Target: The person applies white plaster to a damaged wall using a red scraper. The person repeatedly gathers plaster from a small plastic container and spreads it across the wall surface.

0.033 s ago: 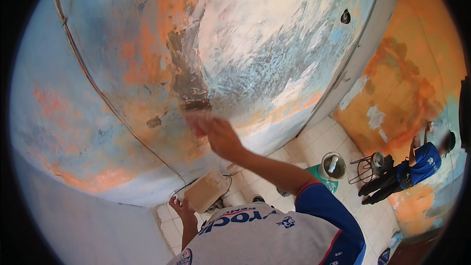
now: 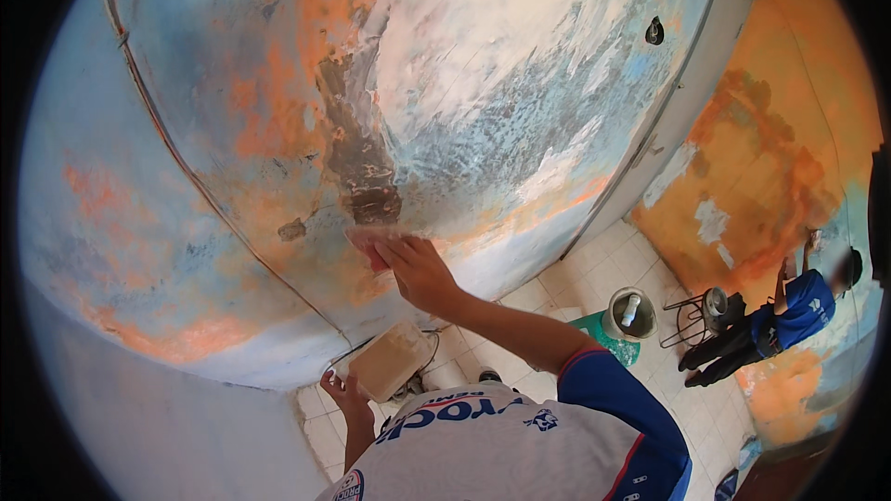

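My right hand [image 2: 419, 271] presses a scraper [image 2: 369, 243] flat on the wall [image 2: 232, 130], grip closed round it, just under the dark wet streak [image 2: 357, 144]. Nothing seems shifted from the other frame. My left hand [image 2: 345, 396] grips a tan board [image 2: 392, 360] low, above the tiled floor [image 2: 594, 269].

White tiled floor [image 2: 594, 269] runs along the wall base – grey bucket [image 2: 632, 314] with a white tool inside stands on a green mat [image 2: 596, 328], wire stand [image 2: 691, 320] just beside it – another person crouches further right.
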### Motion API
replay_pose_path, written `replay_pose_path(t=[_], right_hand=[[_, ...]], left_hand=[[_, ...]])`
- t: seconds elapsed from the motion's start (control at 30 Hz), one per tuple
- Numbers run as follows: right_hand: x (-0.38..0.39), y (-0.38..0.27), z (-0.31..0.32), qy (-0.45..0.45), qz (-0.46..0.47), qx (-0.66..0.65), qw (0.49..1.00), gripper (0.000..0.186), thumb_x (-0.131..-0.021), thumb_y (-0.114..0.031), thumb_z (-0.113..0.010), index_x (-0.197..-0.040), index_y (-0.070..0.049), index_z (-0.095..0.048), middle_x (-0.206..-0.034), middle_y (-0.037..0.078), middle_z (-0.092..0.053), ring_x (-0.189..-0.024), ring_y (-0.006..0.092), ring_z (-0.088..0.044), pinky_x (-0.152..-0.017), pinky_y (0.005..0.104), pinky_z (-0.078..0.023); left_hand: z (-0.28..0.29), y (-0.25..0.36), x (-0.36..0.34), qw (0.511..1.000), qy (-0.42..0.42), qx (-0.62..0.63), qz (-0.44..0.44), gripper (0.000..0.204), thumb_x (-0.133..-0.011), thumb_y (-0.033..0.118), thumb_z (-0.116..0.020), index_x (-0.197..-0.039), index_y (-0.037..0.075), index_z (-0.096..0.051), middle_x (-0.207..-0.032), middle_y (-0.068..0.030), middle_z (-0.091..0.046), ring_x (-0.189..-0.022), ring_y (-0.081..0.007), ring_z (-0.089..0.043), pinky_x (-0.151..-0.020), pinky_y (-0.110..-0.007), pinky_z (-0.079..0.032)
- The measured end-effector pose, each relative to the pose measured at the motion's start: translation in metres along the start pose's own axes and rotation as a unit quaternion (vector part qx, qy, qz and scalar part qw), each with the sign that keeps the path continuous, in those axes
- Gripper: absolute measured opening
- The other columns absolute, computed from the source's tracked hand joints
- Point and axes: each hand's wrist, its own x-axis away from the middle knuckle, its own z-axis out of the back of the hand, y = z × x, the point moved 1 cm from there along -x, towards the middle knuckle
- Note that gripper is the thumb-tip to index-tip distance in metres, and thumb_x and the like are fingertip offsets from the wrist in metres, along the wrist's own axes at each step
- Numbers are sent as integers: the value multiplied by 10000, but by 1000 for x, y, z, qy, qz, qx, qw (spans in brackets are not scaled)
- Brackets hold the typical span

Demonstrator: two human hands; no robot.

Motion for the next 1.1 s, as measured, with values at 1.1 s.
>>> replay_pose_path(t=[1.1], right_hand=[[-137,52,124,295,37,226,928,504,-861,-1,-645,-1356,-88,-610,-1221,158,-644,-1000,354,-565,-903,479,-439]], left_hand=[[36,-16,24,999,53,-6,5,625,-894,188,-710,-1337,154,-271,-1296,-151,-435,-1152,-275,-520,-795,-405,-563]])
